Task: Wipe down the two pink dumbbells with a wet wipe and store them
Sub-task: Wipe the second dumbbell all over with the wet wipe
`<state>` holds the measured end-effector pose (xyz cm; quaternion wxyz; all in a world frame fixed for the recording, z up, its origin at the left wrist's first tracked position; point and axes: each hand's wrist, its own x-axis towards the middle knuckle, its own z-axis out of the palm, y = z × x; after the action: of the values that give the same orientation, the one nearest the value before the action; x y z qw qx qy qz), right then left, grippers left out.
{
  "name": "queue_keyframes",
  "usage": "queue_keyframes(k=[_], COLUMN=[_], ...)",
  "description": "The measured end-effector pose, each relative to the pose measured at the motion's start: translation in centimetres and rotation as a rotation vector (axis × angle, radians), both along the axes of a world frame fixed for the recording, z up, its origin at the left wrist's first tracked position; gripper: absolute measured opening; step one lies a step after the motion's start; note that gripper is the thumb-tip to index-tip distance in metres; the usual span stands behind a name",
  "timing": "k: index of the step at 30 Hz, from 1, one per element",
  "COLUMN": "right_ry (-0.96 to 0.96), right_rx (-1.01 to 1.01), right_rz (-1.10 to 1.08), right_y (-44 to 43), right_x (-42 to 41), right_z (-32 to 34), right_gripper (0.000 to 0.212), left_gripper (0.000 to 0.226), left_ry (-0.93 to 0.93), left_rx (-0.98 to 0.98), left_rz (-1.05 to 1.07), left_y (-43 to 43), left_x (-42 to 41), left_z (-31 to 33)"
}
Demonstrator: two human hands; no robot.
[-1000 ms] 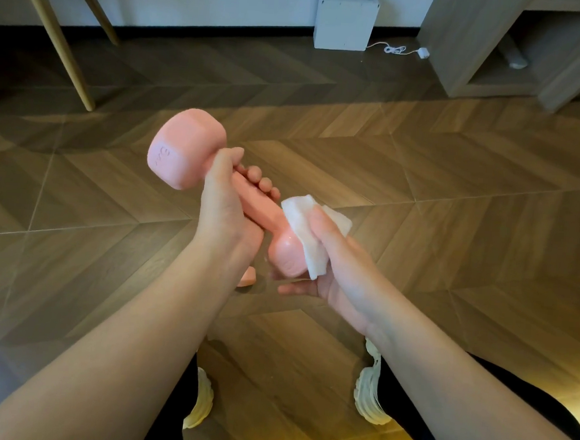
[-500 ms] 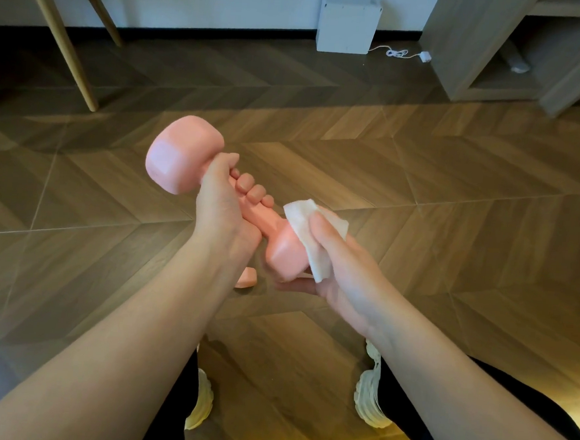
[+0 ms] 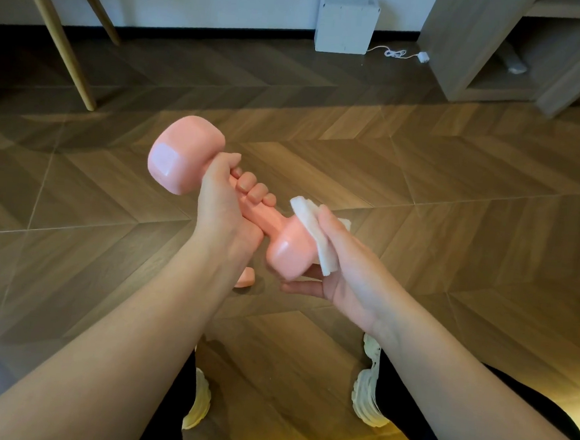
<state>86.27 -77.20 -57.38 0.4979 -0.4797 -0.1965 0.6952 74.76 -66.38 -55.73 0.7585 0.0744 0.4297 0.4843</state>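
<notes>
Fingers (image 3: 247,183) of the left hand (image 3: 224,211) wrap fully round the smooth cylindrical handle of a pink dumbbell (image 3: 290,250). They hold it tilted in the air, with one rounded, blocky head up and away to the left and the other down toward the right hand (image 3: 343,268). The right hand cups the lower head, its thumb pressing a folded white wet wipe (image 3: 306,217) against the glossy side, fingers beneath. Behind the left wrist, a sliver of another pink object (image 3: 245,278) lies on the floor, mostly hidden. The floor (image 3: 437,202) is brown planks laid in chevrons. Pale shoes (image 3: 369,390) with ridged soles show below. Against the far wall stand a white box (image 3: 347,22), slanted wooden legs (image 3: 54,31) and a wood-grain shelf unit (image 3: 465,43).
</notes>
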Motion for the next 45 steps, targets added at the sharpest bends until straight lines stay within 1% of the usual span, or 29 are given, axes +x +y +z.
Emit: queue_keyframes(k=[3,6,8,10,13,16,20,22,26,28,30,32,34,37,40,43,45], right_ry=[0.089,0.086,0.077,0.095,0.147,0.042,-0.254,-0.305,-0.233,-0.225,-0.143,-0.032,0.016,0.072,0.029,-0.081,-0.088], right_rx=[0.039,0.084,0.052,-0.009,-0.029,0.038,0.003,0.034,0.055,0.053,0.052,0.005,-0.035,-0.012,0.011,-0.02,-0.042], right_rz=[0.009,0.076,0.094,0.063,-0.031,-0.025,-0.016,-0.004,-0.016,-0.021,-0.006,0.09,0.187,0.17,0.131,0.075,0.091], right_y=[-0.4,-0.7,-0.5,-0.2,0.0,-0.3,-0.3,-0.3,-0.2,-0.2,-0.2,-0.2,-0.4,-0.5,-0.6,-0.4,-0.1], right_x=[0.4,0.3,-0.1,-0.3,-0.3,-0.4,-0.7,-0.8,-1.0,-1.0,-0.8,-0.4,0.0,0.2,0.1,-0.5,-0.6], right_z=[-0.3,-0.4,-0.2,-0.2,-0.1,-0.7,-1.1,-1.0,-0.7,-0.6,-0.4,0.1,0.3,0.3,0.2,0.1,0.2], right_gripper=[0.053,0.051,0.059,0.064,0.06,0.056,0.079,0.077,0.052,0.053,0.055,0.063,0.072,0.067,0.061,0.064,0.068], left_gripper=[0.033,0.034,0.033,0.033,0.029,0.028,0.027,0.026,0.024,0.025,0.027,0.029,0.031,0.032,0.031,0.03,0.03], left_ry=[-0.031,-0.038,-0.039,-0.032,0.019,0.077,0.083,0.076,0.054,0.021,0.002,-0.005,-0.006,0.003,0.022,0.028,0.022], left_rx=[-0.021,0.003,0.034,0.049,0.047,0.022,-0.065,-0.083,-0.045,-0.036,-0.024,-0.013,-0.004,0.016,0.023,0.026,0.022], left_rz=[0.017,0.02,0.008,-0.004,-0.015,-0.027,-0.027,-0.022,-0.022,-0.012,0.0,0.003,-0.002,-0.008,-0.018,-0.019,-0.021], left_y=[0.1,-0.1,-0.3,-0.3,-0.2,-0.3,-0.4,-0.1,0.1,0.1,0.1,0.0,-0.2,-0.3,-0.4,-0.4,-0.4], left_x=[-0.2,-0.2,-0.2,-0.1,0.1,0.3,0.5,0.3,0.2,0.2,0.1,0.0,-0.1,0.0,0.2,0.4,0.5], left_z=[-0.1,-0.1,-0.1,-0.1,-0.1,-0.2,-0.5,-0.5,-0.4,-0.3,-0.2,0.0,0.0,0.1,0.0,-0.1,-0.1])
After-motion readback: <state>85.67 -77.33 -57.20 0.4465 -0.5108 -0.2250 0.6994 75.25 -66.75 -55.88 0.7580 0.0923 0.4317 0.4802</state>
